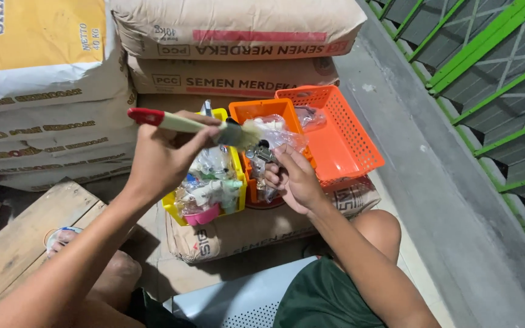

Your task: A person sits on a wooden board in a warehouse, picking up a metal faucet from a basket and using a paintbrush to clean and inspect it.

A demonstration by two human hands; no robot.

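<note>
My left hand (164, 152) grips a paintbrush (189, 125) with a pale wooden handle, a red end and light bristles, held level over the bins. Its bristles reach a small metal fitting (261, 153) that my right hand (293, 176) holds up above a narrow orange bin (262, 112). Clear plastic bags (281, 133) of small parts lie in that bin. A yellow bin (236, 173) beside it is packed with bagged fittings and a pink piece.
A wide orange perforated basket (341, 136) sits to the right, a bag in its far corner. The bins rest on a brown cement sack (244, 228); more sacks (232, 54) are stacked behind. A wooden crate (25, 234) lies left, a grey concrete ledge (420, 152) and green railing (487, 54) right.
</note>
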